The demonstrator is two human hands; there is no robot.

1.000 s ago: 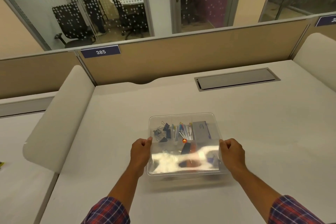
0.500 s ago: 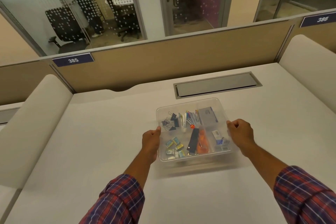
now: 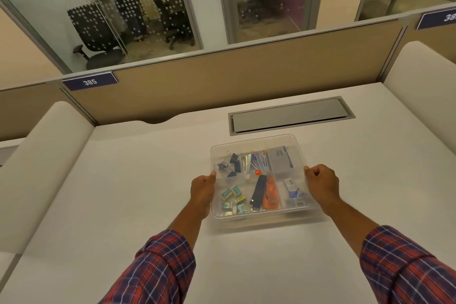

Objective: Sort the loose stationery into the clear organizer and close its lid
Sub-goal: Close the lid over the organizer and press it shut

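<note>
A clear organizer (image 3: pixel 283 139) with its lid on sits on the white desk in front of me. Through the lid I see black binder clips (image 3: pixel 230 164), coloured pins (image 3: pixel 256 160), a grey box (image 3: pixel 280 159), small green-and-yellow packets (image 3: pixel 233 198), a black stapler (image 3: pixel 257 190), an orange item (image 3: pixel 270 192) and blue-white items (image 3: pixel 293 192), each in its own compartment. My left hand (image 3: pixel 203 191) grips the organizer's left edge. My right hand (image 3: pixel 320 184) grips its right edge.
A grey cable hatch (image 3: pixel 291 116) is set into the desk just behind the organizer. A tan partition (image 3: pixel 222 86) with a label 385 (image 3: pixel 90 81) closes the back. Padded white dividers (image 3: pixel 42 163) flank the desk, the right one (image 3: pixel 424 81) further back.
The organizer has slid away from me toward the hatch, both hands still on its sides. The glare on the lid is gone, so the contents show.
</note>
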